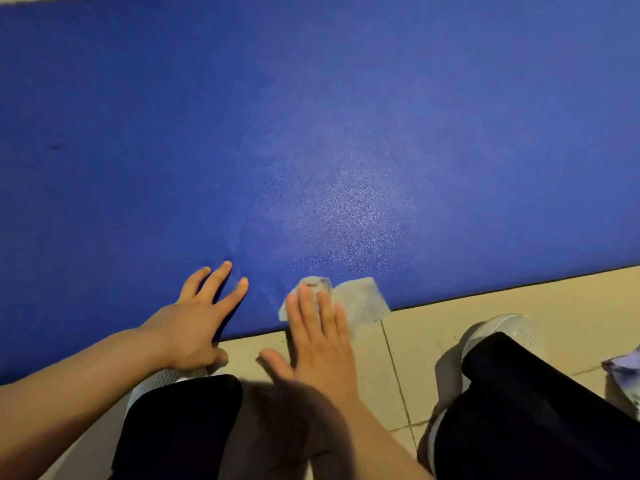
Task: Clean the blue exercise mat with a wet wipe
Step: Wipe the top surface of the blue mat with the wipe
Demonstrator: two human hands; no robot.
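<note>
Wipe (360,299): lies flat at the mat's (311,116) near edge, partly over the floor tiles (519,306)
Right hand (320,341): straight fingers pressing down on the wipe
Left hand (194,317): fingers spread, flat on the mat just beside it

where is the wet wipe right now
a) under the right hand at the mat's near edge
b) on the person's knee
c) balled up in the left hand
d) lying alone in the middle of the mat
a: the wet wipe lies flat under the straight fingers of the right hand, at the near edge of the blue mat, partly over the tiled floor.
</note>
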